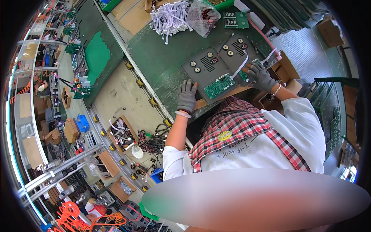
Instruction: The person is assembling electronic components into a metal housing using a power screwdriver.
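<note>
Two dark grey panels lie side by side on the green bench, a left panel (199, 79) and a right panel (241, 50). Each has slots, round gold-coloured fittings and a green circuit board; the left panel's circuit board (219, 86) has a white ribbon cable (240, 66) plugged in. My left hand (187, 96), in a grey glove, rests flat at the left panel's edge, fingers apart and holding nothing. My right hand (262, 77), also gloved, reaches over the right panel's circuit board (244, 75) with fingers spread. Its fingertips partly cover that board.
A heap of white cables (170, 19) and a clear plastic bag (203, 19) lie at the bench's far side, beside a green display board (235, 20). A cardboard box (286, 69) stands at the right. Left of the bench runs a roller conveyor (153, 101) with parts boxes beyond.
</note>
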{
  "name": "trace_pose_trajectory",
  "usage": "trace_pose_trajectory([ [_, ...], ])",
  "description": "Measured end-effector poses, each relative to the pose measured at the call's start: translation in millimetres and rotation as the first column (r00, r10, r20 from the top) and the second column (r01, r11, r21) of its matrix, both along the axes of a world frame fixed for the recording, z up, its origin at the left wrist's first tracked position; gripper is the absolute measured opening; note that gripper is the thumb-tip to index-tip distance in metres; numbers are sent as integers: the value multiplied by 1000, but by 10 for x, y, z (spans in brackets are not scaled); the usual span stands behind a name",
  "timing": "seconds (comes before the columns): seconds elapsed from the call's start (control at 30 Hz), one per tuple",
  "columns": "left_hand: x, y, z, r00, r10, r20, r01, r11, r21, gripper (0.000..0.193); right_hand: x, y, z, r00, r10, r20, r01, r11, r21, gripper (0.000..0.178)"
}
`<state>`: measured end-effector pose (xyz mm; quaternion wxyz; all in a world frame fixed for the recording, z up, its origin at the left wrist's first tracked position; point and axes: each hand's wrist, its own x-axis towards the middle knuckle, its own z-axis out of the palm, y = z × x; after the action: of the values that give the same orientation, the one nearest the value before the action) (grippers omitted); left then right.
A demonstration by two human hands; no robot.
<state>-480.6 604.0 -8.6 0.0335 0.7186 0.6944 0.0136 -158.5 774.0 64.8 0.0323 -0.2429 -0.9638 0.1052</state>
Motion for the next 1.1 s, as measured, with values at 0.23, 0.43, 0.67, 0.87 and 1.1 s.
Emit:
trace_pose_trajectory([
  [0.23,-5,323,-232,981,-190,49,191,981,-19,38,91,356,-217,900,84,427,-69,996,-52,91],
  [0.43,-103,395,198,957,-266,111,241,949,201,28,-13,551,-266,854,178,489,-180,983,-42,89],
  [0.67,-138,607,1263,888,-394,238,292,881,372,17,-233,815,280,876,297,379,-242,952,-188,76],
  [0.87,-476,145,1348,843,198,500,-453,764,460,29,-718,1318,1007,836,438,330,-28,636,-771,71],
  [1.1,-694,24,450,-316,213,924,-787,485,-381,43,-1327,1747,479,802,526,283,321,20,-947,66],
])
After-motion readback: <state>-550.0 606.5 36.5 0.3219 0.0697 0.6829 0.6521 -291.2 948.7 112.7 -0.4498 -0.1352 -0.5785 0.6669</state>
